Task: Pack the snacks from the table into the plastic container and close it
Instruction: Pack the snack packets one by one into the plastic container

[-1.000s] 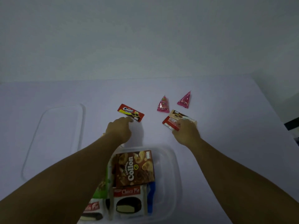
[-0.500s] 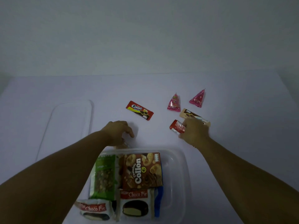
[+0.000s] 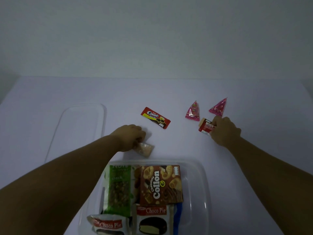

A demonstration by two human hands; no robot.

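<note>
right hand (image 3: 224, 130) is curled round a couple of small packets (image 3: 206, 127) at the right of the frame — red-and-white one on top, a tan one under it — and compared to a second ago they're tipped up off the table (image 3: 169, 92) instead of lying flat. left hand (image 3: 130, 138) is pinching a small pale pouch (image 3: 144, 149) just above the container's far rim; half a second back you couldn't see it under the fist. so both hands are loaded, and i'd guess both loads drop in next. the plastic container (image 3: 201, 184) sits bottom centre, already holding the collon box (image 3: 160, 184), a green nut pack (image 3: 118, 189) and two choco pies (image 3: 153, 221). still loose: the cream-o bar (image 3: 155, 117) mid-frame and two pink triangle packs (image 3: 193, 111). lid (image 3: 76, 129) is lying off at the left — not close to closing yet.
</note>
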